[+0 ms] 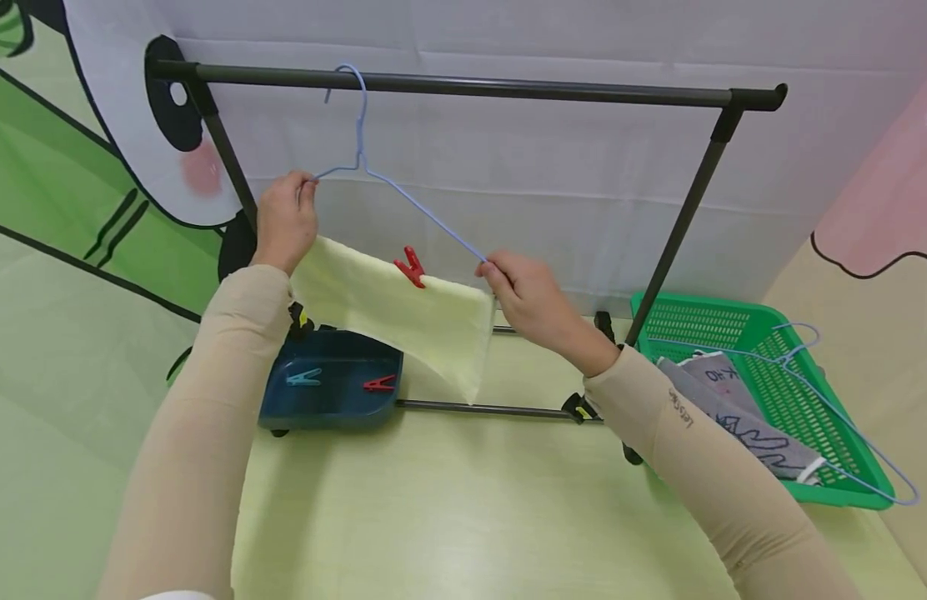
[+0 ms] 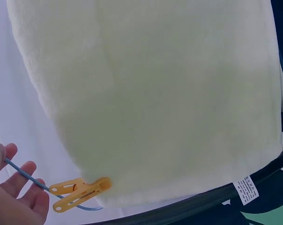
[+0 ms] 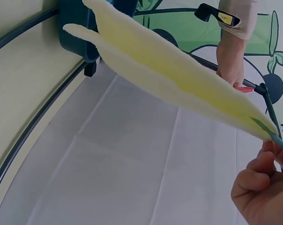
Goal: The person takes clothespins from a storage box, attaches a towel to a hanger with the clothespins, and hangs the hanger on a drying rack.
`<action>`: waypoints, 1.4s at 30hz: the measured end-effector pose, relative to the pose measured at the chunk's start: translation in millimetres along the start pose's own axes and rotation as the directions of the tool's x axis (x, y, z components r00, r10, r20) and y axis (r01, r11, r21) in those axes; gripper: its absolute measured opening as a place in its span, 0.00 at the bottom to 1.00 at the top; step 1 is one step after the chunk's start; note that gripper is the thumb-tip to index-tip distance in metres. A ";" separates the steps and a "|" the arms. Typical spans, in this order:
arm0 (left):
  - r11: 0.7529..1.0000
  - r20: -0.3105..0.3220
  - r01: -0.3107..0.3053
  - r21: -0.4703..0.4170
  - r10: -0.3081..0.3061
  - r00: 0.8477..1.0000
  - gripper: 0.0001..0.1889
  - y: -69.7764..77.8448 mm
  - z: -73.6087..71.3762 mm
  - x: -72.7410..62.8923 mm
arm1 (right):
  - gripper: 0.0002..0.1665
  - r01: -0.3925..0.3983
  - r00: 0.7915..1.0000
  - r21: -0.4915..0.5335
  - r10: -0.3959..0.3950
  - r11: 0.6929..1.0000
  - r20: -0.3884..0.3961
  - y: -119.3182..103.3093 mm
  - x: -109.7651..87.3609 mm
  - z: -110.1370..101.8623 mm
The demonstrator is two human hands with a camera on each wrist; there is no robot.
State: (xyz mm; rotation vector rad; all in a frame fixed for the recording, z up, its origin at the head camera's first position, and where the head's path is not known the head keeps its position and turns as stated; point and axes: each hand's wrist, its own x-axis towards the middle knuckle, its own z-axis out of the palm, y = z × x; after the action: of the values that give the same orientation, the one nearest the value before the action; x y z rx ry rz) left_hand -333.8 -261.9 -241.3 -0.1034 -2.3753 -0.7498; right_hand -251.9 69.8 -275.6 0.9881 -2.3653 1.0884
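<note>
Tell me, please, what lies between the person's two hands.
The head view shows the blue hanger running from the left hand to the right hand, with the yellow cloth and its red clip below it.

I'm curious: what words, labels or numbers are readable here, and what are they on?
"Lets…": right sleeve; the ending is unclear.
"K…": gray cloth in the green basket; the rest is unclear.
White tag on the yellow towel: too small to read.
Yellow labels on the black wrist devices: too small to read.
</note>
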 end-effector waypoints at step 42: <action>0.988 0.687 -0.130 0.082 0.038 0.725 0.13 -14.1 14.5 -63.5 | 0.13 -0.101 0.960 -0.020 0.103 0.995 0.260 7.6 -14.1 2.2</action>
State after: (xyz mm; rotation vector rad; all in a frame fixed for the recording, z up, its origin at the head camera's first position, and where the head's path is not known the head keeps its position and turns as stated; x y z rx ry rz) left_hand -295.0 -258.9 -295.5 -0.5169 -3.0901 -0.5706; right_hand -247.7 77.9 -289.0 1.0761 -2.6542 1.0409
